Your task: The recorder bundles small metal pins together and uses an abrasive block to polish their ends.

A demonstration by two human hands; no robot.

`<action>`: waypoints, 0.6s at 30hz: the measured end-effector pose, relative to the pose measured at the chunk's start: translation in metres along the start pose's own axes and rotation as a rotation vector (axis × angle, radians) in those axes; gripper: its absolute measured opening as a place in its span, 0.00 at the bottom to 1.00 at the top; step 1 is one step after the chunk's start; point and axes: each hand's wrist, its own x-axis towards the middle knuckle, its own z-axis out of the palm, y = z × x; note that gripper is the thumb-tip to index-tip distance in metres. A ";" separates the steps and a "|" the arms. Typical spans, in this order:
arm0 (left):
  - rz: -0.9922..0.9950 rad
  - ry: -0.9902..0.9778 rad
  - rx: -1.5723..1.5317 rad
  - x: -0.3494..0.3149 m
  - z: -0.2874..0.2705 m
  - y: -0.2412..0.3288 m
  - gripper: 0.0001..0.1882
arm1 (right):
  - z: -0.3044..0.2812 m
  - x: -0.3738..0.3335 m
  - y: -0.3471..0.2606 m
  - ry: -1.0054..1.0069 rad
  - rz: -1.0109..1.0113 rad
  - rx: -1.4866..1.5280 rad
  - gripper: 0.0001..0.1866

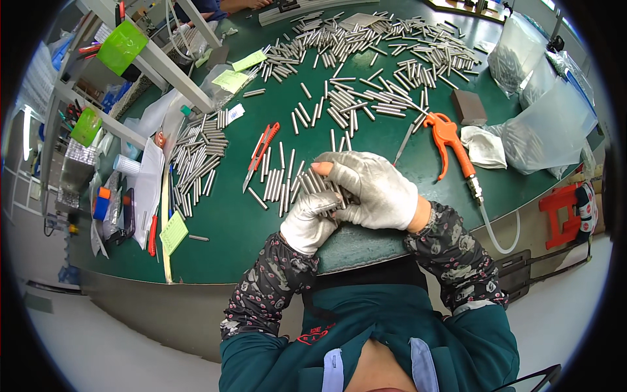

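Both my hands wear white gloves and meet over the near part of the green table. Between them is a bundle of short metal pins point(317, 183), partly hidden by the fingers. My left hand point(308, 223) is closed round the bundle from below left. Over its right side curls my right hand point(375, 189), thumb and fingers bent about the pins. Several loose pins point(277, 183) lie just left of the bundle, beside a red utility knife point(261, 153) with its blade out. An orange air blow gun point(450, 140) rests to the right of my right hand.
Large heaps of pins point(366, 39) spread over the far table, with another pile point(199, 153) at left. Clear plastic bags point(545, 124), a brown block point(469, 107) and a white cloth point(483, 147) stand at right. Yellow-green notes point(174, 232) lie near the left edge.
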 end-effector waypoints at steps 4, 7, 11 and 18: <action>0.032 0.100 -0.071 -0.001 -0.006 -0.004 0.19 | 0.005 0.005 -0.008 0.045 0.021 -0.093 0.38; 0.029 0.091 -0.071 -0.001 -0.002 -0.003 0.17 | 0.007 0.004 -0.005 0.080 -0.012 -0.121 0.37; -0.005 0.093 -0.111 -0.001 -0.002 -0.005 0.20 | 0.006 0.004 -0.004 0.073 0.012 -0.135 0.38; -0.016 0.163 0.011 -0.001 -0.005 -0.004 0.12 | 0.004 0.001 0.001 0.065 0.133 0.080 0.38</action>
